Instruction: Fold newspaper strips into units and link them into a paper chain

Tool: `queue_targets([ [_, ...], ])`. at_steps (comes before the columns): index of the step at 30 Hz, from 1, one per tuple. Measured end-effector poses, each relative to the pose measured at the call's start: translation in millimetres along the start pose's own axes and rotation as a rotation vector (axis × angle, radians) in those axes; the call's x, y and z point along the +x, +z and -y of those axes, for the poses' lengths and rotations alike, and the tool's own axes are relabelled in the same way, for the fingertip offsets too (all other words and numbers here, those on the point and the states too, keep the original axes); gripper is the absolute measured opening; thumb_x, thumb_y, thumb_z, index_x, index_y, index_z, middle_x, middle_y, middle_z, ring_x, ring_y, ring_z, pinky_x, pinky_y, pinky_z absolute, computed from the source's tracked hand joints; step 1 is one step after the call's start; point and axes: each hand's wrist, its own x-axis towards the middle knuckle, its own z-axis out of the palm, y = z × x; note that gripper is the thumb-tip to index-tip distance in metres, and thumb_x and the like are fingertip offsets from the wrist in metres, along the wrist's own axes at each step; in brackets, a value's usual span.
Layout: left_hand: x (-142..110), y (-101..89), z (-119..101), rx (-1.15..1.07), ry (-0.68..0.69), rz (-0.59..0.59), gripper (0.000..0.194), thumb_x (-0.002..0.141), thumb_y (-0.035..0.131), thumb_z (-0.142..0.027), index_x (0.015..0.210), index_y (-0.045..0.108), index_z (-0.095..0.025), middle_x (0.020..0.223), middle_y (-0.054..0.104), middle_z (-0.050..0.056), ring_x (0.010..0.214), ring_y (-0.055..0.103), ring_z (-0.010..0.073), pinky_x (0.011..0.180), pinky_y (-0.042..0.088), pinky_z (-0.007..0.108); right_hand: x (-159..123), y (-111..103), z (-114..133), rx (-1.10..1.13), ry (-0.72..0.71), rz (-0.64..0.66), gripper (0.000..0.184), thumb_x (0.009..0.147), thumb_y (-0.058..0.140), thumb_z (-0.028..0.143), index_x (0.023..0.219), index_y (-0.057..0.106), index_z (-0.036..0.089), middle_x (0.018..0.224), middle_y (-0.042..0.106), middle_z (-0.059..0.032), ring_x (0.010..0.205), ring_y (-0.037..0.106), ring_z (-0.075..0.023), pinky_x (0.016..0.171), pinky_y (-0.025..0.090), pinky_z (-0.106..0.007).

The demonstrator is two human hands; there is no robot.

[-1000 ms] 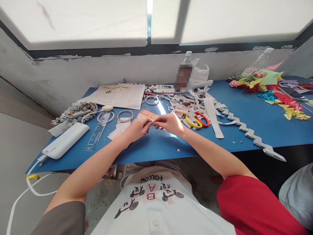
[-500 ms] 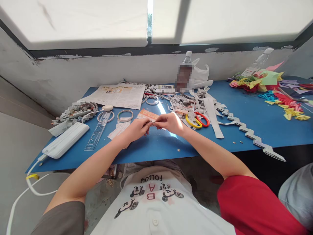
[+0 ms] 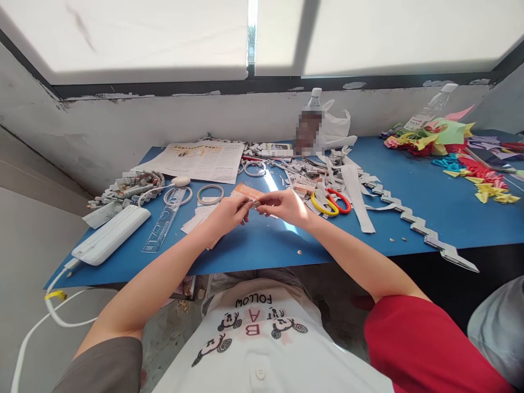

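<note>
My left hand and my right hand meet fingertip to fingertip above the middle of the blue table. Between them they pinch a small folded paper piece, mostly covered by the fingers. Behind the hands lies an orange printed paper. Paper strips spread out beside my left wrist. To the right of my right hand rest scissors with one yellow and one red handle, among a heap of newsprint strips.
A zigzag folded-paper chain runs past the table's right front edge. On the left are a white power strip, a clear ruler and a coil of folded paper. A newspaper sheet and a bottle stand farther back.
Both hands stay in nearly the same place. The fingers have shifted slightly around the small paper piece, and a bit more of it shows between the fingertips.
</note>
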Motion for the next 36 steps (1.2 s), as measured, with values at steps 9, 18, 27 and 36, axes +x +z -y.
queue_targets([
  [9, 0.2, 1.5, 3.0, 0.027, 0.106, -0.002, 0.025, 0.093, 0.043, -0.033, 0.083, 0.059, -0.016, 0.065, 0.063, 0.000, 0.051, 0.060, 0.0098, 0.056, 0.047, 0.021, -1.9, 1.0, 3.5, 0.065, -0.029, -0.045, 0.021, 0.071, 0.075, 0.034, 0.077, 0.075, 0.014, 0.065, 0.072, -0.0046, 0.061, 0.068, -0.0172, 0.057, 0.055, -0.027],
  [18, 0.3, 1.6, 5.6, 0.038, 0.134, -0.004, 0.025, 0.094, 0.042, -0.033, 0.083, 0.058, -0.017, 0.065, 0.063, -0.001, 0.051, 0.059, 0.0096, 0.055, 0.047, 0.021, -0.6, -0.8, 2.9, 0.084, -0.015, -0.066, 0.023, 0.067, 0.078, 0.035, 0.074, 0.074, 0.013, 0.063, 0.071, -0.0047, 0.059, 0.067, -0.0169, 0.059, 0.056, -0.028],
  [27, 0.0, -1.2, 0.7, -0.170, 0.041, -0.024, 0.025, 0.092, 0.047, -0.037, 0.087, 0.061, -0.017, 0.061, 0.061, -0.001, 0.052, 0.059, 0.0108, 0.056, 0.051, 0.023, 2.2, -1.1, -2.0, 0.064, -0.114, -0.088, 0.033, 0.065, 0.080, 0.040, 0.086, 0.074, 0.015, 0.077, 0.073, -0.0065, 0.065, 0.066, -0.0170, 0.060, 0.056, -0.030],
  [36, 4.0, -10.6, -5.7, -0.643, -0.225, 0.147, 0.034, 0.080, 0.065, -0.048, 0.077, 0.061, -0.015, 0.057, 0.052, -0.002, 0.049, 0.059, 0.0107, 0.045, 0.049, 0.021, 0.4, -5.7, 7.6, 0.170, -0.109, 0.011, 0.041, 0.061, 0.083, 0.037, 0.096, 0.073, 0.016, 0.080, 0.069, -0.0047, 0.071, 0.063, -0.0163, 0.061, 0.057, -0.031],
])
